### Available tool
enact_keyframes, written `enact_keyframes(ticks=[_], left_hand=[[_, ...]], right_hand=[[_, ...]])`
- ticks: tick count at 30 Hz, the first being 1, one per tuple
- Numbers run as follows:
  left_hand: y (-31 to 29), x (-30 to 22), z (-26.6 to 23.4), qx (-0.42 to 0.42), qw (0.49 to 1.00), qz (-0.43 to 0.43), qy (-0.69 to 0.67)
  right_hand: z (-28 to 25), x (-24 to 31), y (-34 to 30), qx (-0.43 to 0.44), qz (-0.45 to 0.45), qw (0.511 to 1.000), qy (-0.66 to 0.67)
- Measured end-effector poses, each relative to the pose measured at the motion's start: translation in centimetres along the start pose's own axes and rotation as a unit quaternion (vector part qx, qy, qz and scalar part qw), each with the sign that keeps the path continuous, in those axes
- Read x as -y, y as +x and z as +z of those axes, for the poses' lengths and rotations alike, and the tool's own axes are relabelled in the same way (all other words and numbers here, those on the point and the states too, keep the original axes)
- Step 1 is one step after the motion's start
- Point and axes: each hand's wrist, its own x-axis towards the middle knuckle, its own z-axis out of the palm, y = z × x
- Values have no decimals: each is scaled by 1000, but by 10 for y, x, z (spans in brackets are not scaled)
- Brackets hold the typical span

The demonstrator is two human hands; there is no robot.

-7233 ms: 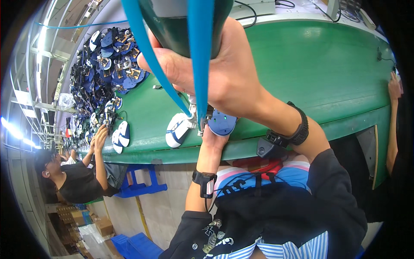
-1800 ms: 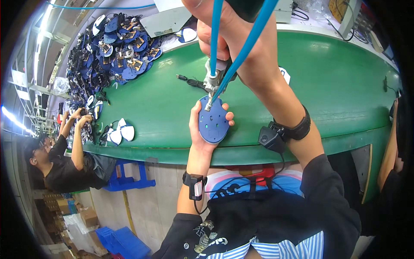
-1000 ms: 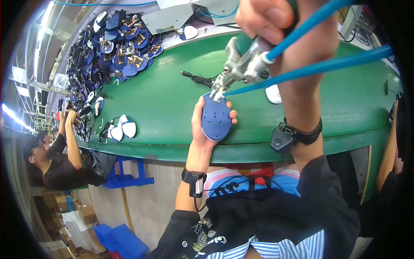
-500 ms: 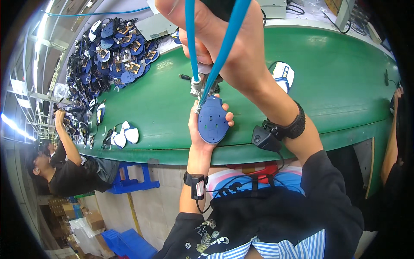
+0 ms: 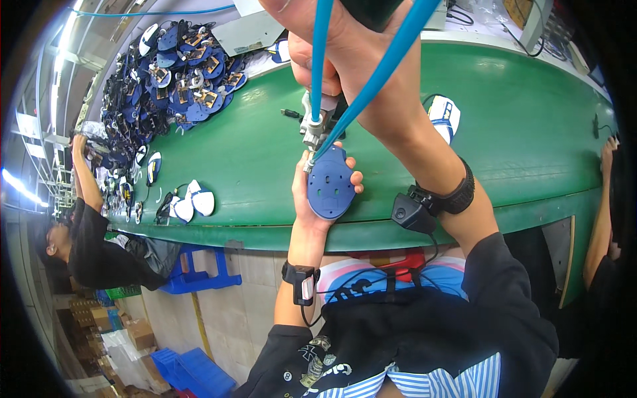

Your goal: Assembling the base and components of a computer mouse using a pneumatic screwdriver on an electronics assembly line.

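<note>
Many blue shells (image 5: 176, 63) heap on the green belt (image 5: 531, 132) beyond. Left hand (image 5: 312, 199) cups a blue oval casing (image 5: 330, 186); right hand (image 5: 352, 60) clenches a hose-fed driver (image 5: 312, 129) onto it.

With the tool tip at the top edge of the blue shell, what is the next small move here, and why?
Probably press the metal tool tip straight down into the near top corner of the blue oval shell. The left hand cups the shell flat side up over the green belt, the right hand grips the tool, and the tip sits right at the shell's edge, seemingly lined up.
</note>
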Motion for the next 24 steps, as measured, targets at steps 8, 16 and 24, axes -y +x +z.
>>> enact_keyframes(ticks=[8,16,24], left_hand=[[-2,0,1,-5,1000,10,28],[7,-2,-7,-34,998,44,33],[6,0,-10,1,999,40,15]], right_hand=[[17,18,-2,-20,27,998,-51],[40,37,23,-229,-66,971,38],[54,75,22,-173,217,960,-19]])
